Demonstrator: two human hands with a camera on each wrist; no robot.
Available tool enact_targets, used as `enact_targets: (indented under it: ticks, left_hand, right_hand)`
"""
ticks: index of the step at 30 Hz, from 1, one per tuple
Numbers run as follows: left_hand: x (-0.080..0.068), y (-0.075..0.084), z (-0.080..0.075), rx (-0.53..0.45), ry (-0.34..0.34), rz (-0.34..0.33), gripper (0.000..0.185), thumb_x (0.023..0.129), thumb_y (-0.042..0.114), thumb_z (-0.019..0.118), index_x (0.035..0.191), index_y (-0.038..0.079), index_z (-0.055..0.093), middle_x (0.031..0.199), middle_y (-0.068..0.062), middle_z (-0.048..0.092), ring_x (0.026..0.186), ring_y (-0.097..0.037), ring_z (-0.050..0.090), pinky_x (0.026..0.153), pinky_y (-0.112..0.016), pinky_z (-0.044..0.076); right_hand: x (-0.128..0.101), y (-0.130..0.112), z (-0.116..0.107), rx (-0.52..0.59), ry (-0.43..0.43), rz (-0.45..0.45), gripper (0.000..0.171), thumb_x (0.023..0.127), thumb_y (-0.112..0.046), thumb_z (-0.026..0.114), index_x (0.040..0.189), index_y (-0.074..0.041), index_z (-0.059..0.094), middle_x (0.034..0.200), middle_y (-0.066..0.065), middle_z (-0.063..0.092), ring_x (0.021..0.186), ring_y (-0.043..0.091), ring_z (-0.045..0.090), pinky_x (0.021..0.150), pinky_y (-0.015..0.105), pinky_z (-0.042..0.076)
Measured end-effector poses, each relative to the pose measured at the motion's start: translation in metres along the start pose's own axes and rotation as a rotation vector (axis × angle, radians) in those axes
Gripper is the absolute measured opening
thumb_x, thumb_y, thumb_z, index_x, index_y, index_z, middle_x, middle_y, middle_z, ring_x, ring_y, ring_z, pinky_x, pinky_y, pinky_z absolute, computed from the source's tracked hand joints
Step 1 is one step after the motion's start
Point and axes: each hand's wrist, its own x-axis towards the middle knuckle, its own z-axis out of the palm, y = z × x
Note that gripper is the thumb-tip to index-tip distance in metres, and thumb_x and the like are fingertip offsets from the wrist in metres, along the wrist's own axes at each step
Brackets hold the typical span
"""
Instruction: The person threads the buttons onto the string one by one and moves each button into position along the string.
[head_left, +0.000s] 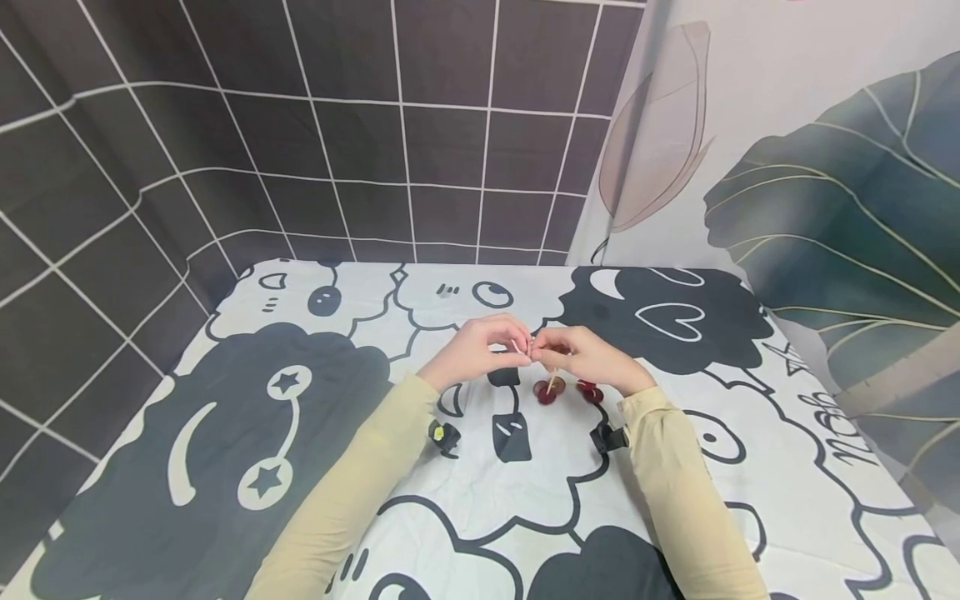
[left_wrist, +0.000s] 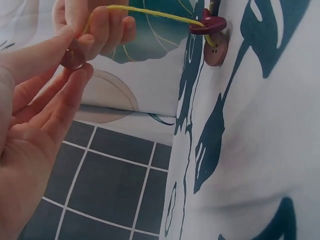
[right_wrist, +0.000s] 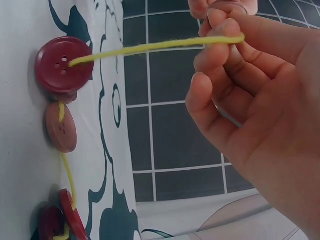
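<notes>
Above surface (head_left: 225, 517), left hand (left_wrist: 35, 120) pinches loose button (left_wrist: 72, 57); right hand (right_wrist: 260, 100) pinches yellow cord (right_wrist: 150, 46). Keep cord tip short, stiff; aim at hole, hold button steady.

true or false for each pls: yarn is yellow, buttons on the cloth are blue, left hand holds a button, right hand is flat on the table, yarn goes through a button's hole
1. The yarn is yellow. True.
2. The buttons on the cloth are blue. False: the threaded buttons are dark red.
3. The left hand pinches a button. True.
4. The right hand lies flat on the tablecloth. False: it is raised, pinching the yarn.
5. The yarn passes through a hole of the top button. True.
</notes>
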Motion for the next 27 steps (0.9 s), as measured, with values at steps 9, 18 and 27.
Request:
enact_targets:
  ticks: [9, 18, 27]
  left_hand:
    - [-0.0008, -0.0008, 0.002, 0.08, 0.052, 0.018, 0.011, 0.08, 0.005, 0.076, 0.09, 0.002, 0.071, 0.104, -0.011, 0.068, 0.097, -0.021, 0.069, 0.09, -0.02, 0.053]
    - [-0.0003, -0.0053, 0.0046, 0.167, 0.057, 0.067, 0.008, 0.084, 0.006, 0.073, 0.091, 0.003, 0.07, 0.102, -0.01, 0.068, 0.097, -0.02, 0.067, 0.087, -0.02, 0.054]
    - [0.0009, 0.0012, 0.0058, 0.294, 0.033, 0.074, 0.004, 0.09, 0.006, 0.065, 0.086, 0.005, 0.065, 0.099, -0.007, 0.065, 0.092, -0.017, 0.061, 0.084, -0.026, 0.051]
  right_hand:
    - [0.0029, -0.0012, -0.0007, -0.011, 0.005, 0.028, 0.023, 0.102, -0.017, 0.047, 0.088, -0.006, 0.06, 0.072, -0.001, 0.053, 0.068, 0.011, 0.051, 0.065, 0.024, 0.042]
    - [0.0021, 0.0018, -0.0002, -0.01, 0.003, 0.025, 0.021, 0.1, -0.016, 0.051, 0.09, -0.001, 0.061, 0.071, -0.001, 0.052, 0.065, 0.019, 0.049, 0.06, 0.023, 0.038]
    - [0.0024, 0.0043, 0.0004, -0.066, 0.038, -0.007, 0.022, 0.1, -0.016, 0.051, 0.087, -0.002, 0.062, 0.068, -0.001, 0.054, 0.061, 0.008, 0.045, 0.058, 0.023, 0.037]
